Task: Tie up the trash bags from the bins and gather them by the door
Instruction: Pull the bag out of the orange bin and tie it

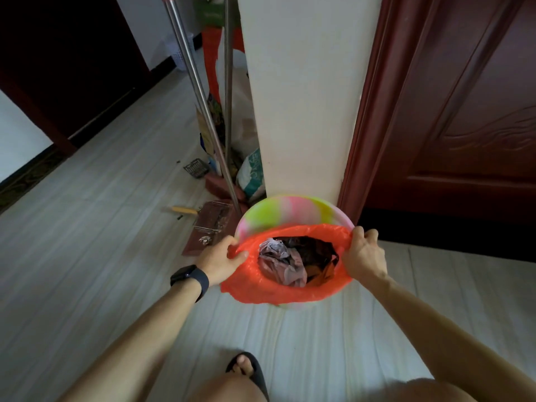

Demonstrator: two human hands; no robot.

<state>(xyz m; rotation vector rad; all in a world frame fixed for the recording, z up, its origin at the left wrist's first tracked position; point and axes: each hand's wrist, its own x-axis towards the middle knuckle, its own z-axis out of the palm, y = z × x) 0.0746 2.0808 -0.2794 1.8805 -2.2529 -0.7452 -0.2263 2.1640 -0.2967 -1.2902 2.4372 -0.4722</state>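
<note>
At one bin, fingers of the left hand and right hand pinch one orange bag.

We look down on a pale, streaked floor in soft, dim light. Ahead of us rises a cream pillar, and just to its right a red-brown panelled door sits in a moulded frame. Left of the pillar two steel poles lean, a dustpan at their foot; dark woodwork fills the far left.
</note>
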